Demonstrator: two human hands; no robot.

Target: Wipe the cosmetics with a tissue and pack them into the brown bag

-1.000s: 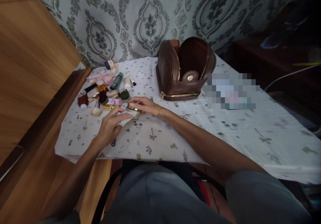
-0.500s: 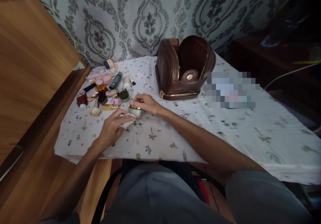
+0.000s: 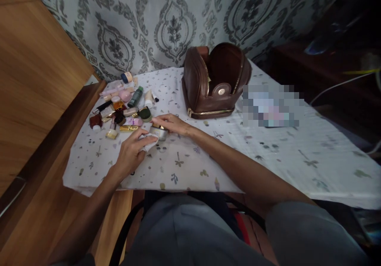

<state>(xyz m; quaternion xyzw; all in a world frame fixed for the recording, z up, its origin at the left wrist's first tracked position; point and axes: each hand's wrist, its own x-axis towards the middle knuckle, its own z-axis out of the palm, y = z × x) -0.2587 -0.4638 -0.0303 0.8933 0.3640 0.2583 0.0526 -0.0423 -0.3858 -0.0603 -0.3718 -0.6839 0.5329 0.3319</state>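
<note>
A cosmetic jar with a gold lid and a pale, clear body stands on the patterned tablecloth in front of me. My right hand grips it from above, fingers over the lid. Against the jar's left side, my left hand presses a folded white tissue, pinched in its fingers. Just behind my left hand lie a gold tube and a jar with a dark green lid.
Several cosmetics, among them a green bottle and a dark red bottle, cluster at the table's left. A brown leather bag stands unzipped at the back. Right of it lies a blurred-out item. A wooden panel borders the left.
The fingers of my right hand have shifted on the gold lid, lying flatter over it. The jar looks slightly turned or tilted. My left hand keeps the tissue against it.
</note>
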